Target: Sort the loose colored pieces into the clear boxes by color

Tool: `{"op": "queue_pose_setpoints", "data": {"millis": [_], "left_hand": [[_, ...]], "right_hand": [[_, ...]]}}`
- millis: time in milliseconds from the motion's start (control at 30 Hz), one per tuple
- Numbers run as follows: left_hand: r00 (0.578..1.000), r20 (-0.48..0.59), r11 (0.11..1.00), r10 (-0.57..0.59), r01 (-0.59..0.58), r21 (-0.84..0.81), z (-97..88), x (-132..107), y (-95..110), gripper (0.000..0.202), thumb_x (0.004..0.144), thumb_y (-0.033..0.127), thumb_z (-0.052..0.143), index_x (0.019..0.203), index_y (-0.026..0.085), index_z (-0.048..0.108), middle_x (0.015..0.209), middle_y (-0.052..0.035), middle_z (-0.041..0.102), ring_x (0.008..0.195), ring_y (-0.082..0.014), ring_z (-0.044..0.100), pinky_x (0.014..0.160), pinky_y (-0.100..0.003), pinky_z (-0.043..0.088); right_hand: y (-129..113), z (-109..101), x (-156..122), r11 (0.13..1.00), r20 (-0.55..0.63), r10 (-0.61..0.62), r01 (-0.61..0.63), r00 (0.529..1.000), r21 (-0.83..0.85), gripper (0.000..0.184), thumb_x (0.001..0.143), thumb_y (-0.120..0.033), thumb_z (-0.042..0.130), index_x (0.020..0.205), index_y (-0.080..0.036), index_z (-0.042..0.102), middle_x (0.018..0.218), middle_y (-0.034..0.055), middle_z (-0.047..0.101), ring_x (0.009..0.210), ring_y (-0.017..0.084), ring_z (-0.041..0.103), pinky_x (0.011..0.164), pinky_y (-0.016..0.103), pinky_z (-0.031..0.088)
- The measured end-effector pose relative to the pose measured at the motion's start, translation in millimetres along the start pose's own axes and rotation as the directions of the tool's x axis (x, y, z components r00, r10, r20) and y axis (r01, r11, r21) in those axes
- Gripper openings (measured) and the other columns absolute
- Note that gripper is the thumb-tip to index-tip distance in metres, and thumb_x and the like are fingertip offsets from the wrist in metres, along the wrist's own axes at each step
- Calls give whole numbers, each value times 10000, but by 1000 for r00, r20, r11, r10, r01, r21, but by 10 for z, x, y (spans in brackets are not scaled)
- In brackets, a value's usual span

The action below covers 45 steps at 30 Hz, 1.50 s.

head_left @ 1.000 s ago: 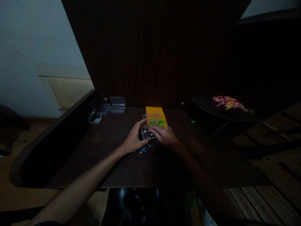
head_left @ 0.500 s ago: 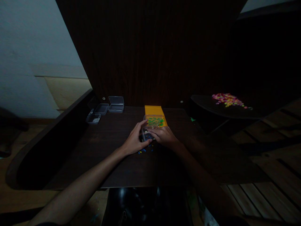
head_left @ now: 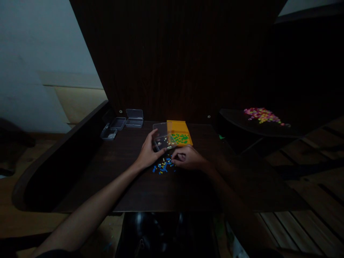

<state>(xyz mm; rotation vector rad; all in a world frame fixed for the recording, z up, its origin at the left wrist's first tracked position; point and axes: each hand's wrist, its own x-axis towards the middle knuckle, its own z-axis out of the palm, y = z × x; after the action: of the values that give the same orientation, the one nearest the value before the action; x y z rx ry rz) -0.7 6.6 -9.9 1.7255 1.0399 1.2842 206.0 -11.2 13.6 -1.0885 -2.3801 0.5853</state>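
My left hand (head_left: 149, 152) grips a clear plastic box (head_left: 160, 133) by its left side, with the thumb along the near edge. Its lid stands open, and a few small whitish pieces (head_left: 169, 147) lie inside. Close to the box, my right hand (head_left: 188, 157) has its thumb and fingertips pinched together over a pile of small blue and yellow pieces (head_left: 164, 165) on the table. Whatever is in that pinch is too small to make out. Just beyond the hands, an open yellow box (head_left: 177, 125) holds small green pieces (head_left: 180, 138).
Several clear plastic boxes (head_left: 134, 122) stand at the back left of the dark table (head_left: 139, 199). A heap of colourful beads (head_left: 263, 115) lies on a side shelf (head_left: 236, 120) at the right. A tall dark panel (head_left: 172, 64) closes off the back.
My left hand has shifted the clear box left and tilted it, off the green pieces. My right hand has come out of the box and down to the loose blue and yellow pile, now more exposed.
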Motion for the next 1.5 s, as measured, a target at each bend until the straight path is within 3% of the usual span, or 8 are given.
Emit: {"op": "queue_pose_setpoints", "data": {"millis": [100, 267, 500, 867, 1067, 1267, 1333, 1500], "left_hand": [[997, -32, 996, -69, 67, -57, -5, 21, -14, 816, 674, 278, 763, 1369, 243, 337, 1297, -130, 487, 1136, -265, 552, 934, -478, 519], [986, -44, 971, -159, 149, -187, 20, 46, -58, 834, 628, 252, 784, 1341, 256, 350, 1279, -110, 478, 1096, -230, 552, 915, -433, 522], [955, -27, 885, -297, 264, -384, 23, 85, -35, 816, 563, 224, 807, 1268, 241, 396, 1148, -63, 527, 946, -163, 603, 905, -395, 505], [845, -17, 713, -534, 439, -546, 33, 98, 67, 726, 575, 182, 800, 1218, 230, 466, 1104, -48, 590, 898, -144, 619, 869, -322, 488], [912, -8, 800, -409, 355, -484, 19, 82, 7, 786, 567, 198, 813, 1255, 246, 435, 1142, -52, 559, 953, -165, 617, 927, -382, 489], [966, 82, 871, -244, 255, -419, 36, 29, 1, 845, 567, 195, 825, 1288, 272, 391, 1220, -71, 481, 1111, -224, 562, 964, -438, 485], [973, 117, 886, -199, 230, -403, 50, 3, 22, 848, 580, 193, 822, 1300, 283, 381, 1250, -77, 454, 1168, -244, 528, 980, -453, 476], [969, 215, 909, -124, 197, -368, 91, -61, 62, 830, 636, 194, 799, 1329, 285, 352, 1289, -97, 434, 1222, -268, 491, 1006, -482, 454]], "right_hand": [[-36, -17, 3, 999, 188, 26, -20, 982, -35, 111, 728, -257, 678, 803, -188, 722, 514, -69, 509, 478, 72, 442, 537, 203, 335], [-68, 8, 31, 994, 262, 60, -33, 963, -108, 121, 725, -247, 675, 825, -212, 734, 538, -60, 545, 508, 80, 469, 567, 212, 323], [-77, 37, 51, 992, 300, 52, -16, 952, -122, 105, 744, -197, 624, 793, -209, 716, 554, -52, 570, 511, 81, 486, 554, 206, 302], [-79, 70, 47, 995, 268, 48, -23, 962, -98, 100, 782, -192, 607, 796, -193, 706, 564, -47, 563, 530, 83, 483, 551, 207, 297], [-11, 25, 16, 987, -22, 22, -18, 1000, 160, 169, 810, -305, 610, 832, -166, 703, 511, -66, 460, 467, 71, 382, 485, 196, 293], [16, -66, 33, 970, -383, 158, -70, 910, 234, 253, 807, -377, 593, 831, -158, 717, 466, -59, 412, 435, 83, 336, 445, 217, 263], [48, -88, 42, 975, -398, 181, -110, 900, 194, 258, 809, -370, 583, 833, -157, 727, 464, -56, 411, 437, 86, 344, 451, 219, 266], [114, -110, 50, 972, -280, 233, -229, 931, 49, 221, 776, -326, 598, 788, -159, 743, 467, -48, 446, 452, 89, 375, 465, 217, 261]]}}
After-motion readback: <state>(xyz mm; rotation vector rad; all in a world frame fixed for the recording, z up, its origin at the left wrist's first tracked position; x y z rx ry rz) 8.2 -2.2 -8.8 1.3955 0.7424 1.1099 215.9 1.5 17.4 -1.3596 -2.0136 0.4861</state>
